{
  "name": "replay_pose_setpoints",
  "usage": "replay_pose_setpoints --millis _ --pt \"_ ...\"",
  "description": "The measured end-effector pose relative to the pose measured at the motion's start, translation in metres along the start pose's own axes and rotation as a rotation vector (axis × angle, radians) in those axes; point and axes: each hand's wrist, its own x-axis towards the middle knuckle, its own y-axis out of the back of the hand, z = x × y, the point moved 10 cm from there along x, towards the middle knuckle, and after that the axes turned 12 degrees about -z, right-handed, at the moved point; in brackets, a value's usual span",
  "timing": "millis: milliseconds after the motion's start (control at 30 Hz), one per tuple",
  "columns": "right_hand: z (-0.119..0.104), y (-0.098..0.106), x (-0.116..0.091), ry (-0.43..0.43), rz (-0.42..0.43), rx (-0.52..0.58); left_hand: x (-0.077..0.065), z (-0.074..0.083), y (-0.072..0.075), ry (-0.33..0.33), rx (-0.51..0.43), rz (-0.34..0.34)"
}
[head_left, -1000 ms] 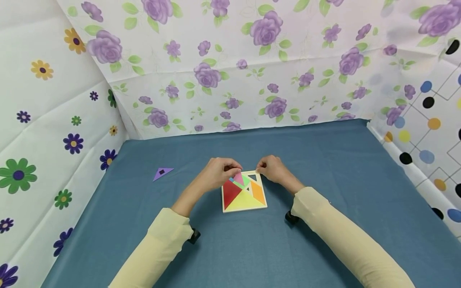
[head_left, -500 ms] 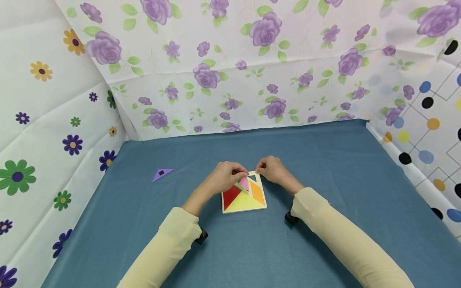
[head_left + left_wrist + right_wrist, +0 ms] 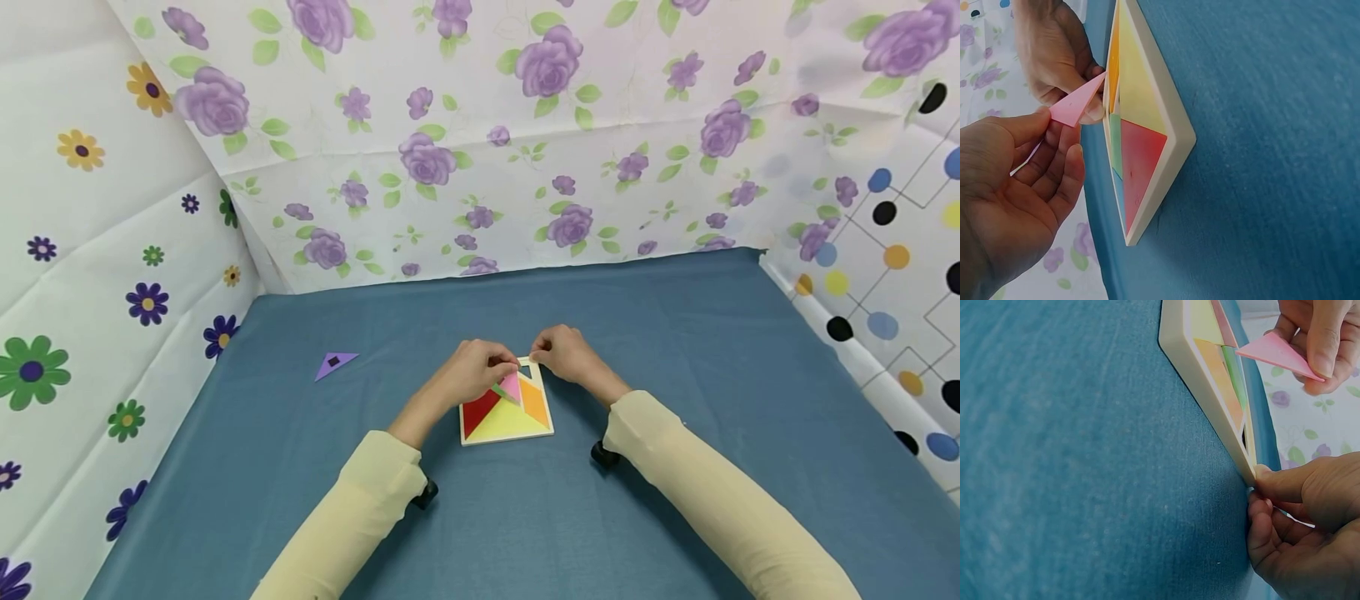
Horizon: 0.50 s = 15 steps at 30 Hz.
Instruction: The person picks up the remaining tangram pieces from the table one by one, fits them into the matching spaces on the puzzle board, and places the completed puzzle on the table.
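My left hand (image 3: 472, 372) pinches a pink triangle piece (image 3: 1077, 102) between thumb and fingers, tilted and raised above a square tangram board (image 3: 1177, 136). Fitted in the board are a red piece (image 3: 1140, 165), a yellow triangle (image 3: 1139, 84), a green piece (image 3: 1116, 145), a small blue piece (image 3: 1119, 189) and an orange piece (image 3: 1217, 380). My right hand (image 3: 567, 353) grips the board's far right corner with thumb and fingertips. Near that corner a dark opening shows in the board. The left hand partly covers the board's far left part in the head view.
A purple triangle (image 3: 327, 370) with a dark square mark lies on the blue cloth (image 3: 360, 325), left of the board. A flowered sheet (image 3: 450, 200) rises behind the table, with patterned sheets at both sides.
My left hand has moved right across the board with the pink triangle, which now hangs over the board's middle. The right hand keeps its hold on the corner.
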Motion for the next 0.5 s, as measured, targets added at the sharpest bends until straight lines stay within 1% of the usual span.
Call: replay_pose_setpoints --millis 67,267,500 --pt "0.0006 -0.0005 0.0 -0.007 -0.003 0.006 0.0008 0.0003 -0.0007 0.001 0.003 -0.003" --pt "-0.0027 0.0007 0.0 0.024 -0.001 -0.023 0.0028 -0.0002 -0.0036 0.012 0.002 -0.019" --pt "-0.0023 0.0009 0.0001 0.019 0.0 -0.022 0.0056 -0.0016 -0.008 0.022 0.012 -0.034"
